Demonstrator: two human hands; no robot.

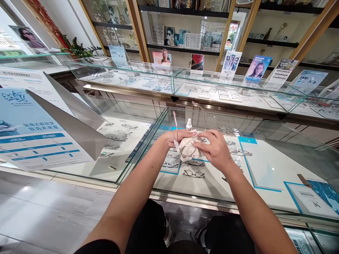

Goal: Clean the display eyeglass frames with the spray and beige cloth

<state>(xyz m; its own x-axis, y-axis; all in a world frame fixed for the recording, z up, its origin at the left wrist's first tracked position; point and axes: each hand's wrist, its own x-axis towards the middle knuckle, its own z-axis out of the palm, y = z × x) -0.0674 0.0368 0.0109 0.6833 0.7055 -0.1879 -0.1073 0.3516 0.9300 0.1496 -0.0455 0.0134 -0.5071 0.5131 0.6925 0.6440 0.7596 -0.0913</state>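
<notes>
A pair of eyeglasses (175,121) is held over the glass counter, its thin temples pointing up and away from me. Around its lenses is bunched a pale cream cloth (188,147), which hides most of the front. My left hand (180,135) is closed on the glasses and cloth from the left, thumb on top. From the right, the bent fingers of my right hand (215,148) press the cloth against the lens area. A small tag (176,143) hangs by the left temple. Just beyond my hands stands a small white bottle (189,124).
Under the glass of the counter lie several eyeglasses (194,174). Tall folded sign cards (39,130) stand at the left. Across from me runs a second glass display case (148,83) with upright cards (230,66) on top. Shelves line the back wall.
</notes>
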